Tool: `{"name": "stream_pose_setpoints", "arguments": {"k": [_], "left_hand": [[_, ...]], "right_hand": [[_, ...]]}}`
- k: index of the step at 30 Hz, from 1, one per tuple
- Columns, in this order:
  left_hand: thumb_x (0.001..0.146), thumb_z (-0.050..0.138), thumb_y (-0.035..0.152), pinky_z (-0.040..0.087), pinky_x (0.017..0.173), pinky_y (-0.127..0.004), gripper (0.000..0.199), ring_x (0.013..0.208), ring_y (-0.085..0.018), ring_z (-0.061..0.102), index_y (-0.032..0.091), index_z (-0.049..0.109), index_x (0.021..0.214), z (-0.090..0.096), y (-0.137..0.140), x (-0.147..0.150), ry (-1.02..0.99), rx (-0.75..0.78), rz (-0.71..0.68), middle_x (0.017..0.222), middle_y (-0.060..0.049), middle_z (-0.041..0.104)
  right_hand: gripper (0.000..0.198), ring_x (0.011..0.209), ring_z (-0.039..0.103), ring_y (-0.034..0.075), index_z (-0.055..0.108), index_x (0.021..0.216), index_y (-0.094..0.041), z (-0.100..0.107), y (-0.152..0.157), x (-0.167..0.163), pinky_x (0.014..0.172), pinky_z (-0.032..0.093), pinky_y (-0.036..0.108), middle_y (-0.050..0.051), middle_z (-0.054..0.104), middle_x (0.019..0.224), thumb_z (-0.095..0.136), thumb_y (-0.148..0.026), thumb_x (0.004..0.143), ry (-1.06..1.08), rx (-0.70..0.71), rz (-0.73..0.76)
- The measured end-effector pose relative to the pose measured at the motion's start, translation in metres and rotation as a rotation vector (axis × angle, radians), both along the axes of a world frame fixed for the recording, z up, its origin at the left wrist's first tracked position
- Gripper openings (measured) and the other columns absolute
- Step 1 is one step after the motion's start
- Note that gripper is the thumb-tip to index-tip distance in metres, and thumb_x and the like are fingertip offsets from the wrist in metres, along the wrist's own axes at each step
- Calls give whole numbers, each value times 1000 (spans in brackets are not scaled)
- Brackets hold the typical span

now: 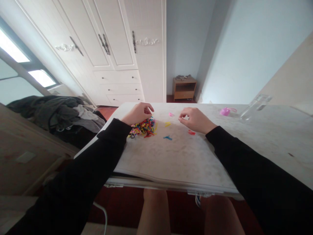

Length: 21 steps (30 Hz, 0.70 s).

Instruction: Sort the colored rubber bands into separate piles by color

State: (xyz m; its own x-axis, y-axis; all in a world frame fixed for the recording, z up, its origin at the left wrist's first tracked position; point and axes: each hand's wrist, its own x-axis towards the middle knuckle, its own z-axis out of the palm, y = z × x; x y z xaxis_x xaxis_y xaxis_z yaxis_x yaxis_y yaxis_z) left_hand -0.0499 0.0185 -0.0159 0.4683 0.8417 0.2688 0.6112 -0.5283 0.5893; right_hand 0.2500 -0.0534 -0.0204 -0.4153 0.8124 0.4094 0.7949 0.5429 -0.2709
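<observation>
A heap of small rubber bands (144,126) in many colours lies on the left of the white table (181,156). Over its far edge hovers my left hand (138,113), fingers curved, thumb and forefinger slightly apart. My right hand (194,119) is bent above the table to the right, thumb and forefinger tips nearly meeting; anything between them is too small to make out. Small separate groups of bands lie between and near the hands: pink (171,114), yellow (167,124), blue (167,138) and red (191,132), the red one just below my right hand.
Farther right on the table are a bright pink object with a loop (225,111) and a clear tilted plastic container (253,109). Dark clothes (56,114) are piled at the left. A white wardrobe (117,49) and a small wooden cabinet (184,89) stand beyond the table.
</observation>
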Motion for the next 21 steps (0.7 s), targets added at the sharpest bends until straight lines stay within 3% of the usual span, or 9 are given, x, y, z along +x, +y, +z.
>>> {"name": "stream_pose_setpoints", "arguments": {"k": [5,10,13,17,21], "left_hand": [[71,73,21,48,61,-28,14,64,-15,65,19,72,85,0,-2,2,-107,-47,0,64,-1,70],[73,80,21,57,69,-30,20,77,-18,74,18,70,89,3,-12,12,-264,-178,-91,78,-6,78],[74,82,21,62,76,-32,22,83,-19,77,17,70,92,5,-19,17,-292,-223,-143,84,-7,80],[76,80,20,63,80,-33,21,85,-19,78,17,70,94,7,-24,22,-293,-252,-200,86,-7,82],[76,80,19,63,81,-33,21,84,-18,79,17,70,95,6,-26,25,-302,-252,-235,86,-7,82]], "right_hand": [[16,82,65,21,73,77,-17,0,0,0,80,46,35,9,73,86,62,-21,88,15,2,-2],[14,86,67,22,75,86,-18,3,-4,-5,83,50,36,9,74,91,63,-23,91,59,9,77],[17,106,69,26,77,105,-20,3,-8,-12,99,53,43,12,77,113,65,-24,93,107,25,208],[30,135,61,29,75,123,-23,-1,-13,-20,117,46,53,14,66,147,69,-25,93,85,12,320],[40,140,59,29,71,134,-21,-5,-13,-24,120,45,55,14,64,152,69,-25,94,40,-26,360]]}}
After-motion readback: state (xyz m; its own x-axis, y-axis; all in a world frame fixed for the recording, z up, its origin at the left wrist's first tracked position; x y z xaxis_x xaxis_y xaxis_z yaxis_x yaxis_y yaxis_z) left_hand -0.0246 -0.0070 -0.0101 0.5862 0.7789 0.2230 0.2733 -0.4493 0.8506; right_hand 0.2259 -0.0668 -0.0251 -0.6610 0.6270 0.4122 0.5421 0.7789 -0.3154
